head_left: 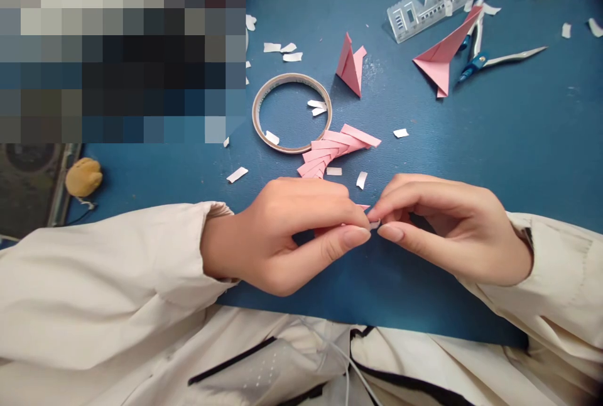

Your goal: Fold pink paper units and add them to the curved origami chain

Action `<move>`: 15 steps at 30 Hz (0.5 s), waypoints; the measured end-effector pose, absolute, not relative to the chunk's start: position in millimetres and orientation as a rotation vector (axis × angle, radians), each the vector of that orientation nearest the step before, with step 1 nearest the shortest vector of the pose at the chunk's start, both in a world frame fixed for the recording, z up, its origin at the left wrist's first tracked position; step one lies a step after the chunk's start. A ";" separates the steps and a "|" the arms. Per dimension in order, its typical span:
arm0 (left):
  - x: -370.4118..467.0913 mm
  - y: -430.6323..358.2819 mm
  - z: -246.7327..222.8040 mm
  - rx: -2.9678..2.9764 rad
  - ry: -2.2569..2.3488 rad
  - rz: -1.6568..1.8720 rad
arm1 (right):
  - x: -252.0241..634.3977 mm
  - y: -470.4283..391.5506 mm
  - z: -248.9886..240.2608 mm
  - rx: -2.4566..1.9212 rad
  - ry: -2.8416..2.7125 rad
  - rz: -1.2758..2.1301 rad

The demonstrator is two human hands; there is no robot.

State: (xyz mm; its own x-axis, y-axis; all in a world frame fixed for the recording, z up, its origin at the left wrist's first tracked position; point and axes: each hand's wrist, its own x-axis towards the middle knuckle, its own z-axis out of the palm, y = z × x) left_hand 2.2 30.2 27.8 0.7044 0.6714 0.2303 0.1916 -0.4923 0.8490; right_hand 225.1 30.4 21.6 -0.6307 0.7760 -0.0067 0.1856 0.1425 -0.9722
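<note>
My left hand (296, 230) is closed, thumb and index finger pressed together on folded pink paper, of which only a sliver (362, 207) shows past the fingers. Facing it, my right hand (447, 224) pinches at a small white paper strip (375, 225) between the two hands' fingertips. A row of overlapping folded pink paper pieces (336, 149) lies just beyond my left hand; its near end is hidden behind the knuckles. I cannot tell whether that row joins the paper in my fingers.
Behind the pink row lies a thin tape roll (257, 118). Folded pink pieces (349, 70) (440, 60) stand farther back, beside drawing compasses (478, 61) and a clear stencil ruler (419, 13). White paper scraps (400, 133) are scattered about. A yellow plush charm (83, 177) sits at left.
</note>
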 end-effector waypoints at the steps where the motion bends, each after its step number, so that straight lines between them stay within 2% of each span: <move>1: 2.3 30.3 27.9 2.043 0.663 0.698 | 225.1 30.6 21.6 -0.923 -1.919 1.503; 15: 3.5 28.1 26.6 2.106 0.734 0.677 | 225.3 28.0 21.8 -0.948 -1.891 1.470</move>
State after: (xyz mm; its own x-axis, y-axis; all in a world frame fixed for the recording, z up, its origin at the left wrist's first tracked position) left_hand 3.5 28.1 26.6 0.6903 0.6908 0.2151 0.2698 -0.5216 0.8094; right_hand 225.3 28.0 21.8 -0.5943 0.8042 0.0063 0.1920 0.1495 -0.9699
